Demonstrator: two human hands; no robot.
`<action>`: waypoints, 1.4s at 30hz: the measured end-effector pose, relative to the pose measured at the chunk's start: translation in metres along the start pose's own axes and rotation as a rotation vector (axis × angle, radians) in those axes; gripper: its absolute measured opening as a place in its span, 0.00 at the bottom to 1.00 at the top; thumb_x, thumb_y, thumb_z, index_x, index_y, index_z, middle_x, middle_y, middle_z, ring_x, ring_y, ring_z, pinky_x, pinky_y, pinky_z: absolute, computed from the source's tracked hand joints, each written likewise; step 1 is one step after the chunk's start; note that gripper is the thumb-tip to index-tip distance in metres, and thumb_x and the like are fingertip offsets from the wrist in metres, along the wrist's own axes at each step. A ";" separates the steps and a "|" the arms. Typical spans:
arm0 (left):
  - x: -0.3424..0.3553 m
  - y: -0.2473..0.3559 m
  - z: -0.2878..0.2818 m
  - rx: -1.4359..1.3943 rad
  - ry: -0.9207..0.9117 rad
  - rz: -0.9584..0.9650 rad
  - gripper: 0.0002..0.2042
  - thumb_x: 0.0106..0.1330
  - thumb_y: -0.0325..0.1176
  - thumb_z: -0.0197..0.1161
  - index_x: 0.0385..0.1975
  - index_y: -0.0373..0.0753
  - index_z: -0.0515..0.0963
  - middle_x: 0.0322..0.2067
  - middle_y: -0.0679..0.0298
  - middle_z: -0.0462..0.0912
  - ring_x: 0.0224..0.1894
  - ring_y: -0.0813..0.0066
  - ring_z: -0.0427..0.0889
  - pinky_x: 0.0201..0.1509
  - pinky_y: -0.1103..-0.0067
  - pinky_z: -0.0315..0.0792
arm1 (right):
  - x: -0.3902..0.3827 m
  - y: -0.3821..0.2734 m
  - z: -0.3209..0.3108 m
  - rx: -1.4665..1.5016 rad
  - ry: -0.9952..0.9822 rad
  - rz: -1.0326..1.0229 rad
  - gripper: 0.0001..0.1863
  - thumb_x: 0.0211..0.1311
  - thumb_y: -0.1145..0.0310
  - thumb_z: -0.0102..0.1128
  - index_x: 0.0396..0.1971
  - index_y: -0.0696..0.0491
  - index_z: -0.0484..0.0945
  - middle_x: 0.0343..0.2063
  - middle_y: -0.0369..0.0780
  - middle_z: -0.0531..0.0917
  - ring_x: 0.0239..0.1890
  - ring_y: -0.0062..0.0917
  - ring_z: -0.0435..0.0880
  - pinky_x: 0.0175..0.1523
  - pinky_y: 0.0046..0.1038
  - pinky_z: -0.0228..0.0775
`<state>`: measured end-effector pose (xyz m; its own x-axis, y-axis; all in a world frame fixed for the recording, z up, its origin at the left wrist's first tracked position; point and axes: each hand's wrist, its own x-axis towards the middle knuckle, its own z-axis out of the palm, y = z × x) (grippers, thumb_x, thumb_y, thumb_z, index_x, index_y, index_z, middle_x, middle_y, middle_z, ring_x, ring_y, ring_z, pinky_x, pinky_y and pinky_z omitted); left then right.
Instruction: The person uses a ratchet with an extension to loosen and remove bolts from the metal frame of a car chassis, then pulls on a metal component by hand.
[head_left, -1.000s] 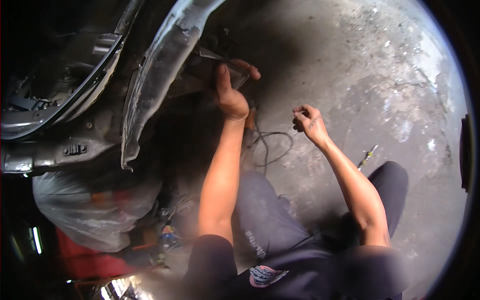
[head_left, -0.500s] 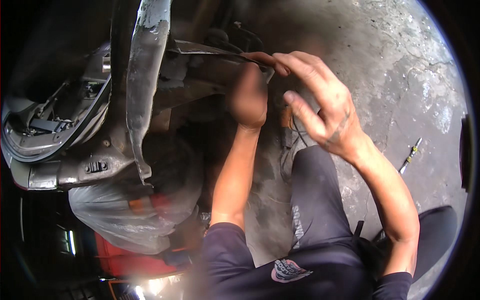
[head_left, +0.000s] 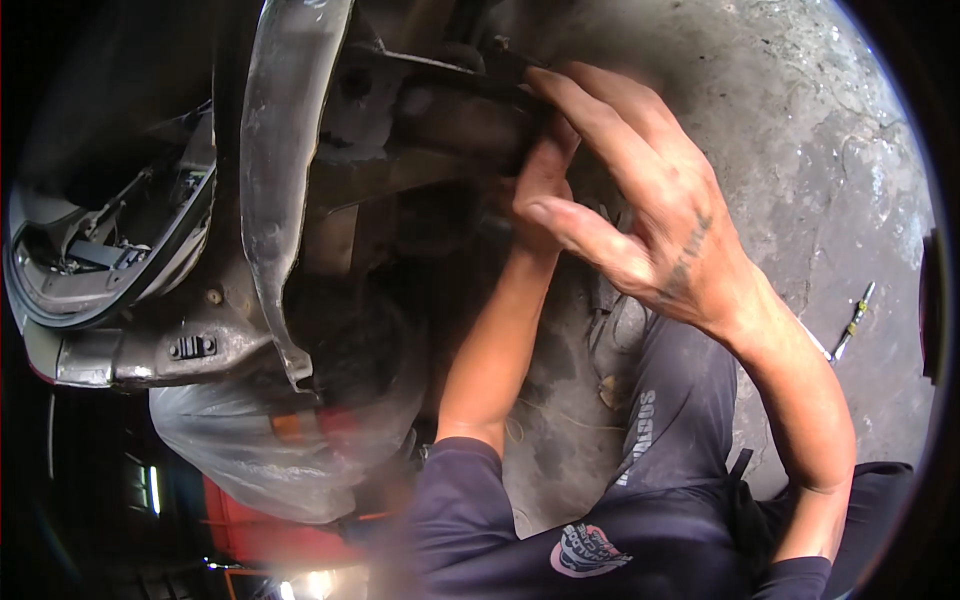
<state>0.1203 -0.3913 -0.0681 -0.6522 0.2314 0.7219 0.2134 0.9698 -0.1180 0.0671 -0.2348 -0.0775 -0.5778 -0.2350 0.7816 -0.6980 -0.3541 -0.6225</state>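
My left hand (head_left: 540, 205) is raised at the dark underside panel (head_left: 440, 120) of a vehicle body, partly behind my right hand, its fingers mostly hidden and in shadow. My right hand (head_left: 680, 230) is open, back upward, thumb and fingers apart, its fingertips at or very near that panel's right edge; whether they touch it I cannot tell. To the left of both hands a long, curved grey metal strip (head_left: 275, 150) with a worn surface hangs down past the body.
Far left are a lamp-like housing (head_left: 105, 255) and a bracketed body section (head_left: 230, 345). Below lie a clear plastic bag (head_left: 250, 450) and something red (head_left: 250, 525). A slim tool (head_left: 855, 320) lies on the stained concrete floor (head_left: 820, 150) at right, beside my legs.
My right hand has risen from low on the right to the panel edge, its fingers spreading. My left hand has shifted rightward and is now largely covered by the right.
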 end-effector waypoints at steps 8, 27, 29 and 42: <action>-0.016 0.005 0.004 -0.008 0.034 -0.079 0.16 0.69 0.33 0.59 0.53 0.32 0.75 0.47 0.58 0.84 0.48 0.70 0.83 0.52 0.76 0.77 | 0.024 -0.013 0.012 -0.047 -0.041 0.109 0.37 0.48 0.63 0.73 0.57 0.63 0.70 0.47 0.51 0.80 0.49 0.47 0.79 0.54 0.39 0.74; -0.028 0.006 0.007 -0.049 0.066 -0.142 0.20 0.74 0.35 0.50 0.62 0.34 0.70 0.52 0.56 0.81 0.55 0.71 0.80 0.56 0.73 0.75 | 0.014 -0.003 0.014 -0.203 0.044 0.011 0.38 0.48 0.63 0.73 0.60 0.62 0.70 0.45 0.47 0.81 0.47 0.39 0.80 0.53 0.34 0.75; -0.033 -0.004 0.005 0.094 0.026 -0.112 0.21 0.74 0.36 0.50 0.63 0.34 0.69 0.53 0.56 0.81 0.56 0.71 0.79 0.57 0.73 0.75 | 0.017 -0.007 0.008 -0.154 -0.072 0.106 0.37 0.58 0.59 0.67 0.64 0.62 0.66 0.55 0.53 0.77 0.57 0.48 0.76 0.61 0.40 0.71; 0.026 0.039 0.010 -0.932 0.193 -0.628 0.13 0.75 0.31 0.47 0.32 0.31 0.75 0.30 0.58 0.81 0.33 0.71 0.80 0.45 0.74 0.75 | -0.084 0.033 -0.070 -0.048 -0.031 0.474 0.25 0.64 0.62 0.64 0.58 0.57 0.74 0.47 0.53 0.83 0.49 0.49 0.83 0.54 0.40 0.77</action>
<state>0.1043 -0.3469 -0.0600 -0.7292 -0.3684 0.5767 0.3985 0.4565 0.7955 0.0625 -0.1632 -0.1668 -0.8250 -0.3873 0.4115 -0.3798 -0.1592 -0.9113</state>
